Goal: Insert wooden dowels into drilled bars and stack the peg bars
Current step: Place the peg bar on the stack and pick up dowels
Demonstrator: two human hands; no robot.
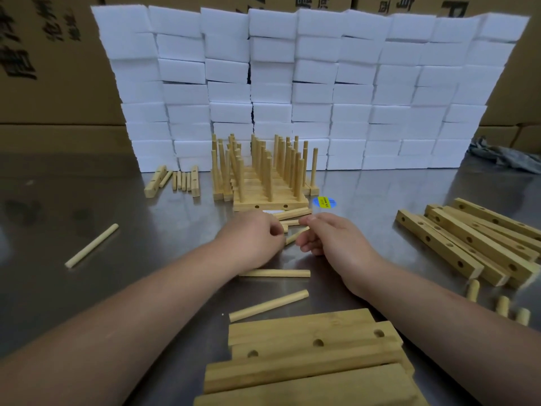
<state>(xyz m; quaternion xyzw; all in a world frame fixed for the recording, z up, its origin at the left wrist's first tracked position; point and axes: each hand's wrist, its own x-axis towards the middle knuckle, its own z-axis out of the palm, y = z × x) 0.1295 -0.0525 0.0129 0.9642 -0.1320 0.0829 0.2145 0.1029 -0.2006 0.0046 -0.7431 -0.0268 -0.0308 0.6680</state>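
While both hands meet at the table's [87, 183] middle, I see my left hand [251, 238] curled narrow over a short dowel end, and my right hand [330, 235] pinching a dowel [295, 235] whose long axis runs from lower left up to the right. I cannot tell how firmly the left grips. Just beyond the hands lies a bar [292, 213], lengthwise left to right. Behind it stand the finished peg bars [263, 183], pegs upright, stacked in rows toward the white foam blocks [292, 83]. Loose dowels [269, 305] lie flat near my wrists, pointing roughly left-right; another [91, 246] lies diagonal, well apart at left. Drilled bars [468, 244] are piled at right, angled toward the lower right, and more bars [307, 358] sit nearest me. A blue and yellow sticker [324, 202] lies right of the stack; its print is too small to read. Cartons [44, 54] behind bear dark characters I cannot read.
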